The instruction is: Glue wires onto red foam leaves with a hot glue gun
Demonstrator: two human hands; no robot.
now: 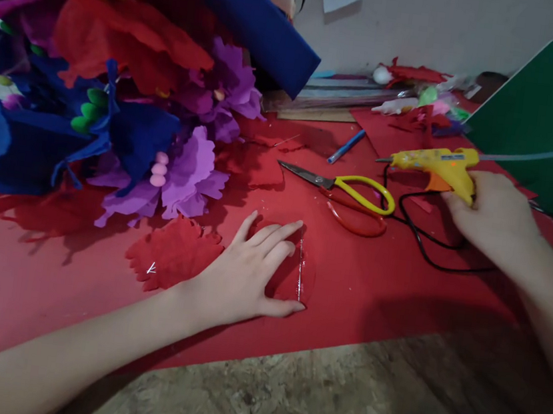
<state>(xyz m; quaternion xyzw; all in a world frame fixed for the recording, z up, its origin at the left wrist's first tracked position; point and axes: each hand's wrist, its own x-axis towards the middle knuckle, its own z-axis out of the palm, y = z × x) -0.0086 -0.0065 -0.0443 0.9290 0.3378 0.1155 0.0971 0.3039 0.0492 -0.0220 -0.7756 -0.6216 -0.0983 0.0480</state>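
Note:
My left hand (254,265) lies with fingers spread over a red piece (284,278) on the red sheet, thumb and fingertips close to its right edge. A shiny line of glue (299,270) runs along that edge. Under and beside my left wrist is a ruffled red flower piece (177,252) with a small white mark on it. At the right, my right hand (490,210) is wrapped round the grip of a yellow glue gun (431,160). Its nozzle points left, and a clear glue stick (525,155) sticks out of its back.
Scissors (330,181) with yellow and red handles lie between my hands, beside the gun's black cord (427,252). A blue pen (346,146) lies behind them. Purple paper flowers (192,173) and blue ones crowd the left. A green board (548,126) leans at the right.

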